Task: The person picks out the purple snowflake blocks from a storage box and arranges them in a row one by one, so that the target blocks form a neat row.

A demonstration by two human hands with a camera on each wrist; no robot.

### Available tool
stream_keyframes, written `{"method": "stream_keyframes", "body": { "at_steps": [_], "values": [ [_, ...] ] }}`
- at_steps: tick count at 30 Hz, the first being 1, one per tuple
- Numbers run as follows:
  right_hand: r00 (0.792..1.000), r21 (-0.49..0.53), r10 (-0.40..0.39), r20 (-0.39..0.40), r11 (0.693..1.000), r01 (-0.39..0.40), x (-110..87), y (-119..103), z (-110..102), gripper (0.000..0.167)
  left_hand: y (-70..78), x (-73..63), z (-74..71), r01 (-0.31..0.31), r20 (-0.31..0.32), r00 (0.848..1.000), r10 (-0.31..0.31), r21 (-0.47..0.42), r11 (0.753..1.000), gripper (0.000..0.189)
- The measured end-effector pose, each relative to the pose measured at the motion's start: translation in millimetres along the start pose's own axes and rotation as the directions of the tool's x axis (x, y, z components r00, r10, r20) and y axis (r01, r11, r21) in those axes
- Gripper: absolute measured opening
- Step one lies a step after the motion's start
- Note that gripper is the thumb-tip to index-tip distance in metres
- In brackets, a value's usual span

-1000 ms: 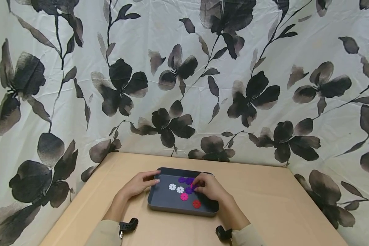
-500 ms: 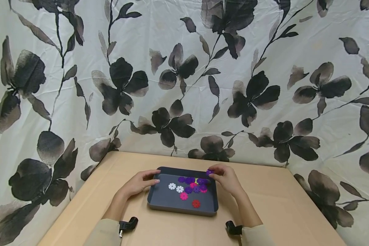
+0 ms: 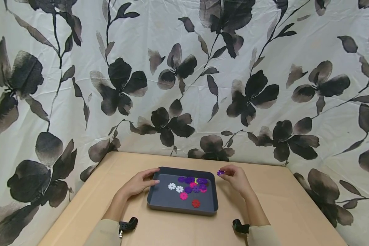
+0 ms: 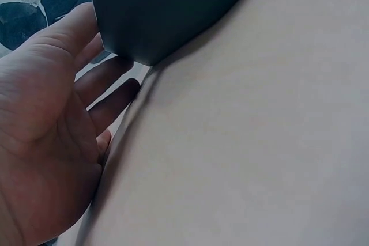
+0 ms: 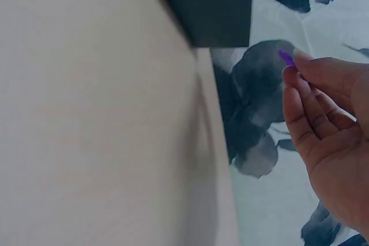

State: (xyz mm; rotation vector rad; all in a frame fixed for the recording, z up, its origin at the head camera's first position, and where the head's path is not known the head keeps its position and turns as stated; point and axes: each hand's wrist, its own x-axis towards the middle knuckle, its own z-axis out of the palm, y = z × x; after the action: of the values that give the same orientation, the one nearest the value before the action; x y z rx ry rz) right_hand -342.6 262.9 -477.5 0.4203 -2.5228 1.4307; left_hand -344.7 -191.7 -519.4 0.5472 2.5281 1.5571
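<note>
My left hand [image 3: 139,183] holds the left side of a dark grey tray [image 3: 169,201], its thumb over the rim; in the left wrist view some fingers reach the tray's [image 4: 167,10] outside near the bottom. To the right of the tray, my right hand [image 3: 237,178] pinches a small purple notched plastic disc [image 3: 220,173] between thumb and fingertips. The right wrist view shows this disc [image 5: 286,57] edge-on. Inside the tray, purple discs [image 3: 188,189] cluster with pink, yellow and dark ones at the back right. Two white discs [image 3: 172,186] lie left of them, a red disc [image 3: 195,203] in front.
The tray stands on a light wooden-coloured table [image 3: 264,201]. Behind it hangs a white cloth [image 3: 209,112] with dark flowers. Black wrist devices [image 3: 128,224] sit on both forearms.
My right hand has lifted a purple disc from the cluster, carried it over the tray's back right corner and out to the right. The left hand and tray have stayed in place.
</note>
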Motion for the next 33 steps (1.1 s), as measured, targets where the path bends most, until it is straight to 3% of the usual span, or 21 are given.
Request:
{"method": "stream_keyframes", "body": {
  "at_steps": [11, 23, 33],
  "values": [
    [0.984, -0.093, 0.132, 0.117, 0.988, -0.122, -6.2, 22.5, 0.1, 0.019, -0.5, -1.2, 1.7, -0.015, -0.006, 1.000, 0.015, 0.025, 1.000, 0.069],
    [0.974, -0.203, 0.158, 0.162, 0.971, -0.124, -6.9, 30.2, 5.9, 0.013, -2.5, -1.3, -0.2, 0.003, -0.017, 1.000, -0.002, 0.018, 1.000, 0.072],
    [0.986, -0.159, 0.146, 0.083, 0.978, -0.132, -4.1, 19.6, -0.9, 0.021, -0.7, -0.3, 0.0, 0.002, -0.012, 1.000, -0.002, 0.023, 1.000, 0.071]
  ]
}}
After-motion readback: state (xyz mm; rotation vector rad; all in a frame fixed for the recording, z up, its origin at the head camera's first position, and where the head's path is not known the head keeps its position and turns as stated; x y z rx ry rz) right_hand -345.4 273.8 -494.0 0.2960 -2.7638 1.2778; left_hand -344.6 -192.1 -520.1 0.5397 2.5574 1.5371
